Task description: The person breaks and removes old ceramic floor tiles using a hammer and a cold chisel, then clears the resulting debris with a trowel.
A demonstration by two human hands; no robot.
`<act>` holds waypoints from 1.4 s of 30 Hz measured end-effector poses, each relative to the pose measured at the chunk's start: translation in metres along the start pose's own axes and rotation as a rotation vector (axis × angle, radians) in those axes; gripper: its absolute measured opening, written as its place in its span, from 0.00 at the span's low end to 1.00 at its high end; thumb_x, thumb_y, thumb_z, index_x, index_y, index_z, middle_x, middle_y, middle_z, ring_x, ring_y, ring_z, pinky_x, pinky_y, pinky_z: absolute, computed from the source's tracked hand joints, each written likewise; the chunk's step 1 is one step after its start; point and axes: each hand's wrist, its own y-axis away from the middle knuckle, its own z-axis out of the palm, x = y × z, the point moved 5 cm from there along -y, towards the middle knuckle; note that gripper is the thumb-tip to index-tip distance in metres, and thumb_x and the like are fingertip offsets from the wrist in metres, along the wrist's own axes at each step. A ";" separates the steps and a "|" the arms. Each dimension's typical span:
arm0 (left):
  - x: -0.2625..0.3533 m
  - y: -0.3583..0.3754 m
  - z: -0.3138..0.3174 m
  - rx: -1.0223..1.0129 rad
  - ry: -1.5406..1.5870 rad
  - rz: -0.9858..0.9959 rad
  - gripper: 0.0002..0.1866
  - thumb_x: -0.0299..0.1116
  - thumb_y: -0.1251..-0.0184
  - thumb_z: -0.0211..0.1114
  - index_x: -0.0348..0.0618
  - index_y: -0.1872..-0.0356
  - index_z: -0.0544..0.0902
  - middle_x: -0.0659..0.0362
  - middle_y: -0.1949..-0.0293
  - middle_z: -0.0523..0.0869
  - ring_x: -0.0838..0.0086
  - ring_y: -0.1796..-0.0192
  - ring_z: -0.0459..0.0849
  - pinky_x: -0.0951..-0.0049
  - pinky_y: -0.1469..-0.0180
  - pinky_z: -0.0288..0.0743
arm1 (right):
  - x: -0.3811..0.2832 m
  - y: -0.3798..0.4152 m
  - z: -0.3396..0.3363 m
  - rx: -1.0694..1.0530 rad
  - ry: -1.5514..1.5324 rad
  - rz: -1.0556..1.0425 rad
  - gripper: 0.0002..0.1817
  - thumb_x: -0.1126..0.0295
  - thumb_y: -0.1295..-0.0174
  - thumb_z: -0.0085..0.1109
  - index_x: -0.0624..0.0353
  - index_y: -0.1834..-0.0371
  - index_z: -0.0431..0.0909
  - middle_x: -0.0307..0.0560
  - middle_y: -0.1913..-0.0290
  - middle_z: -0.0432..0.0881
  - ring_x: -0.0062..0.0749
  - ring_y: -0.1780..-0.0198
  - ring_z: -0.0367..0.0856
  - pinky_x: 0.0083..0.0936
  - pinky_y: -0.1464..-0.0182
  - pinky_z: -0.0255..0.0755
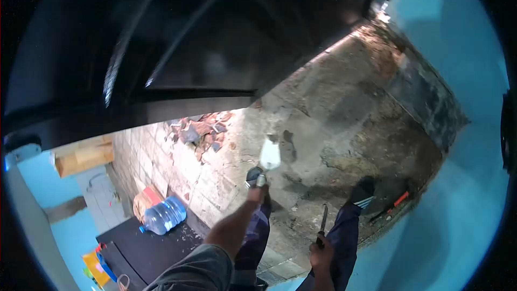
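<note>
My left hand is closed round the handle of a trowel, and the pale trowel blade extends forward above the rough floor. A small dark lump shows at the blade's tip. On the right, my right hand is wrapped round the dark handle of a thin tool, whose narrow shaft points away from me, beside my right leg. Both my feet, in dark footwear, stand on the bare grey floor.
A big black panel fills the upper left. Broken rubble lies on pale tiles. A water bottle rests on a black surface. A red-handled tool lies by the blue wall.
</note>
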 end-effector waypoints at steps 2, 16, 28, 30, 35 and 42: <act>-0.051 -0.027 -0.064 0.074 0.397 -0.231 0.15 0.42 0.32 0.69 0.45 0.51 0.83 0.60 0.72 0.83 0.74 0.72 0.80 0.70 0.67 0.75 | -0.006 -0.002 0.004 -0.008 0.094 0.051 0.20 0.76 0.44 0.67 0.65 0.47 0.82 0.49 0.57 0.82 0.34 0.58 0.81 0.36 0.57 0.76; -0.015 0.044 0.076 -0.162 0.207 -0.317 0.23 0.48 0.37 0.73 0.42 0.51 0.79 0.64 0.81 0.76 0.76 0.81 0.75 0.69 0.77 0.68 | 0.084 -0.014 -0.004 0.058 -0.556 0.188 0.22 0.73 0.49 0.66 0.64 0.48 0.83 0.50 0.62 0.82 0.38 0.66 0.82 0.32 0.58 0.77; 0.020 0.173 0.211 -0.865 -1.049 0.066 0.20 0.46 0.31 0.63 0.45 0.46 0.84 0.49 0.49 0.86 0.57 0.45 0.85 0.56 0.47 0.78 | -0.056 -0.021 -0.122 0.132 -0.025 0.203 0.26 0.65 0.47 0.69 0.58 0.43 0.82 0.62 0.48 0.83 0.56 0.44 0.82 0.42 0.41 0.75; 0.052 0.177 0.208 -0.954 -1.366 0.354 0.18 0.42 0.31 0.62 0.46 0.45 0.85 0.47 0.47 0.87 0.55 0.42 0.85 0.57 0.45 0.79 | -0.051 -0.031 -0.139 0.175 -0.030 0.097 0.26 0.65 0.47 0.69 0.58 0.43 0.82 0.62 0.47 0.82 0.56 0.43 0.81 0.42 0.40 0.75; 0.108 0.127 0.197 -0.629 -0.842 0.232 0.18 0.34 0.45 0.72 0.47 0.51 0.89 0.50 0.56 0.91 0.58 0.52 0.90 0.63 0.51 0.82 | -0.059 -0.041 -0.183 0.402 -0.055 -0.127 0.23 0.66 0.46 0.67 0.60 0.45 0.83 0.61 0.51 0.83 0.55 0.47 0.81 0.43 0.42 0.75; 0.260 0.122 0.207 -0.594 -0.471 -0.021 0.29 0.27 0.49 0.73 0.38 0.41 0.80 0.53 0.60 0.88 0.69 0.59 0.86 0.69 0.58 0.79 | -0.054 -0.054 -0.208 0.334 -0.141 0.232 0.23 0.66 0.46 0.68 0.64 0.46 0.82 0.62 0.52 0.83 0.53 0.49 0.82 0.45 0.45 0.74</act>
